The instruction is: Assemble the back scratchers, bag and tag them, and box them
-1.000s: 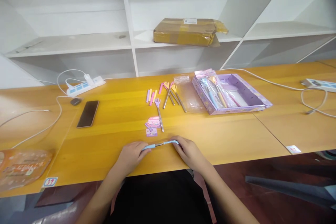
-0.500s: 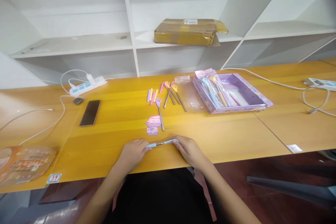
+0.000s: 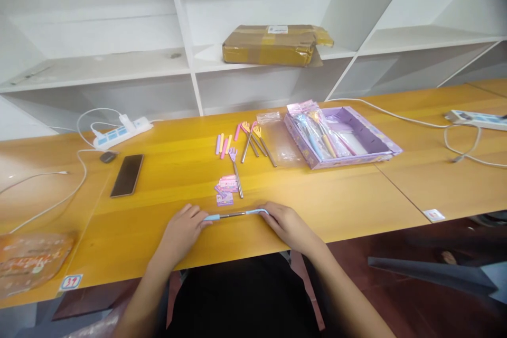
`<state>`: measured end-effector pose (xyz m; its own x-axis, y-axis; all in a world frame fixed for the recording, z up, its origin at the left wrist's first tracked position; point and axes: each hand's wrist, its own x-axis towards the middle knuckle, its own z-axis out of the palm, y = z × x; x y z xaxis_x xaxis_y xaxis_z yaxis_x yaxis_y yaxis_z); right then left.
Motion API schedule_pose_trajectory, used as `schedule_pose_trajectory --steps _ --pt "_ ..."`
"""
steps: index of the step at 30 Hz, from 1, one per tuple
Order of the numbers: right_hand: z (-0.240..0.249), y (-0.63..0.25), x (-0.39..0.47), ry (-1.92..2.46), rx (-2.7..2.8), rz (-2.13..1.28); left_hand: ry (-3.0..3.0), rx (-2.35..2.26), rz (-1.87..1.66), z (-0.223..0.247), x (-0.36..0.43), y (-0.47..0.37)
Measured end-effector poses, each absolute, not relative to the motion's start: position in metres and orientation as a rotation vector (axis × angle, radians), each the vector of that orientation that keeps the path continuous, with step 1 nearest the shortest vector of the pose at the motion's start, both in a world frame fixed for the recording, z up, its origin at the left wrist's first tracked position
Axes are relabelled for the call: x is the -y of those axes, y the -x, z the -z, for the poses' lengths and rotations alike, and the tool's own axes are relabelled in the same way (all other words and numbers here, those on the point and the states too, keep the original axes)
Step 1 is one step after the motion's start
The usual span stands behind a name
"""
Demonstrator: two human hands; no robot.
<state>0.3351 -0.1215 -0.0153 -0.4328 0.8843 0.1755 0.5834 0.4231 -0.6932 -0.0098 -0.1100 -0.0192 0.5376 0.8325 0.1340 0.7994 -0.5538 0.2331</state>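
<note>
Between my hands, low over the table's front part, is a blue back scratcher with a bare metal rod at its middle. My left hand is closed on its blue handle end. My right hand grips the blue head end, whose tip the fingers hide. Beyond it lie a purple back scratcher without a handle grip and several pink and purple cards. Farther back are yellow and pink back scratchers on metal rods, beside several loose coloured handle grips.
A purple box holds back scratchers in clear bags. Clear wrappers lie beside it. Left are a phone, a power strip and an orange printed bag. A taped carton sits on the shelf.
My left hand has moved left, away from my right, and more of the metal rod shows between the blue ends. The whole view has shifted slightly.
</note>
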Motion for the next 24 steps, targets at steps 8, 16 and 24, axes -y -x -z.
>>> schedule_pose_trajectory --steps 8,16,24 --pt "0.045 -0.461 0.118 1.651 1.743 -0.532 -2.588 -1.611 -0.425 -0.002 0.104 0.127" --pt "0.058 -0.530 0.117 1.898 1.618 -0.331 -2.430 -1.762 -0.532 0.020 0.103 0.175" --pt "0.063 -0.519 0.112 2.029 1.631 -0.110 -2.233 -1.899 -0.643 0.021 0.102 0.160"
